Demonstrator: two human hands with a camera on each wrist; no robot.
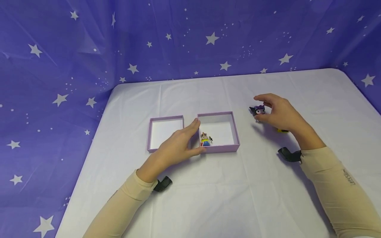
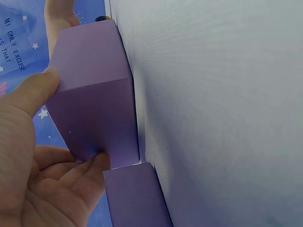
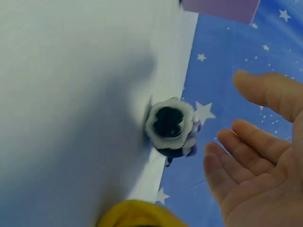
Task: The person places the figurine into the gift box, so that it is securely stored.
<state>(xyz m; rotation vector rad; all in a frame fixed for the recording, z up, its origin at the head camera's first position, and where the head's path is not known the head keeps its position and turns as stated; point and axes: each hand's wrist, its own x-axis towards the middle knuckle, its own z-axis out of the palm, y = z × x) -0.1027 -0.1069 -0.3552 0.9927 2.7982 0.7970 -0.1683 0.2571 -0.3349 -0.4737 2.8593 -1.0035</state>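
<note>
My left hand [image 1: 175,147] holds the left side of an open purple box [image 1: 223,148], thumb at the near face and fingers at the far one. The left wrist view shows the thumb and fingertips touching the box [image 2: 94,56]. Inside its near left corner stands a small colourful figurine [image 1: 205,140]. To the right, my right hand [image 1: 281,110] is spread around a black and purple figurine [image 1: 260,110] with pointed ears. In the right wrist view a gap separates the fingers from this figurine [image 3: 168,125].
A shallower purple tray-like box part [image 1: 148,135] lies left of the box, partly behind my left hand. A yellow object [image 1: 282,131] sits under my right wrist, mostly hidden. White cloth [image 1: 208,198] covers the table, and a starry purple curtain [image 1: 178,43] hangs behind.
</note>
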